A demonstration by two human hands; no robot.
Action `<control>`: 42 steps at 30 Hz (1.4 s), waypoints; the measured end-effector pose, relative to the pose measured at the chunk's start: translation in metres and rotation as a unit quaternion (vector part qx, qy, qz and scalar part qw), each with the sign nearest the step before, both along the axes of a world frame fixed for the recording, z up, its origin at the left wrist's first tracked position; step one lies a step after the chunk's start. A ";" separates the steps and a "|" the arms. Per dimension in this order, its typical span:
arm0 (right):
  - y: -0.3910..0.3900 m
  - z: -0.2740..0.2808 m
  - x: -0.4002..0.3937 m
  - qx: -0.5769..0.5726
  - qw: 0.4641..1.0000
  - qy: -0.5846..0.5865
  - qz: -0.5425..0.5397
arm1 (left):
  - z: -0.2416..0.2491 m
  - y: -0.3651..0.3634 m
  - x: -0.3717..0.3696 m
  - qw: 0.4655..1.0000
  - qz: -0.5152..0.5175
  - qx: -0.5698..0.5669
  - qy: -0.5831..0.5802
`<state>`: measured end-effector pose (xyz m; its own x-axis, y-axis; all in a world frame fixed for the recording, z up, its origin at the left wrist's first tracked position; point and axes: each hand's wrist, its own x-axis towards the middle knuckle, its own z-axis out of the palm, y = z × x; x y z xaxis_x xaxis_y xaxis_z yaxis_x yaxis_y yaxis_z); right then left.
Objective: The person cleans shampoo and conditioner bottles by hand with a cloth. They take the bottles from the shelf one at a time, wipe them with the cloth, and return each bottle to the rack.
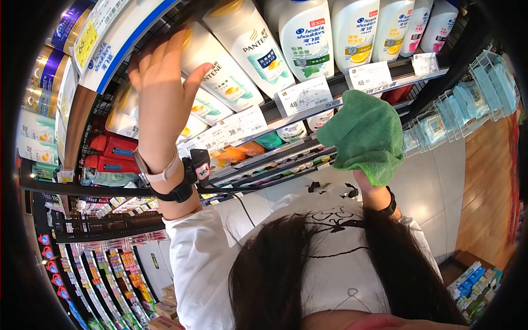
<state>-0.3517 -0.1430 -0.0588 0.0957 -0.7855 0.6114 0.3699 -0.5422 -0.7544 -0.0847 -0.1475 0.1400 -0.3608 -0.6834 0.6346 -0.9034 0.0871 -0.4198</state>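
Note:
My left hand [165,91] reaches up to the shelf, fingers spread over white Pantene bottles; its thumb lies across the front of one Pantene bottle [220,77]. Whether it grips that bottle is hard to see, as the fingertips are partly behind it. A green cloth [366,135] is draped over my right hand [369,184], which holds it from below in front of the shelf edge; the fingers are hidden under it. Another Pantene bottle [256,49] leans beside the first. Head & Shoulders bottles [305,41] stand further right.
Price tags [303,97] line the shelf edge. Red bottles [116,146] sit at the left. Clear hanging racks with blue packs [467,99] project at the right. Lower shelves [286,159] hold more goods, and boxed items [473,286] stand at the bottom right.

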 end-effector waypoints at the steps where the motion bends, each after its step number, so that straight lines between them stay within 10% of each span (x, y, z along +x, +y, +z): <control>1: 0.001 0.000 0.001 0.005 1.000 -0.002 0.001 | -0.001 -0.003 0.003 1.000 -0.001 -0.001 -0.004; 24: 0.024 0.010 0.021 0.245 0.950 -0.173 0.081 | 0.012 -0.007 0.024 0.939 -0.063 0.146 0.305; 27: 0.011 0.026 0.032 0.050 0.998 0.036 0.014 | 0.018 -0.007 0.022 0.960 -0.074 0.128 0.236; 32: -0.021 0.046 0.069 -0.374 0.845 0.312 -0.219 | 0.020 -0.009 0.029 0.954 -0.065 0.156 0.247; 35: -0.026 0.061 0.095 -0.248 0.909 0.328 -0.067 | 0.025 0.002 0.013 0.948 -0.077 0.126 0.282; 42: -0.029 0.087 0.131 -0.294 0.852 0.423 -0.096 | 0.020 0.000 0.025 0.956 -0.105 0.096 0.256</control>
